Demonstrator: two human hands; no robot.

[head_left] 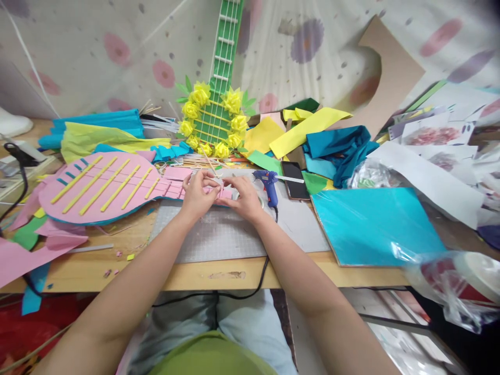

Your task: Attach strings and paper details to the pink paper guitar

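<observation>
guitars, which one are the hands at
The pink guitar, its neck at the hands; the green guitar, ringed with yellow flowers, stands behind, untouched.

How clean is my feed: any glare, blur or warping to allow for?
Head view: bright, fairly even light; white glare on the clear crinkled plastic wrapping at lower right; small details soft where the left hand and right hand meet at the pink guitar-shaped craft; wide-angle stretching toward the edges; top right corner dark.

Guitar model point(135, 191) at left on table point(304, 271), glue gun point(269, 186) to its right, phone point(292, 170) beside that, second guitar point(219, 99) behind
</observation>
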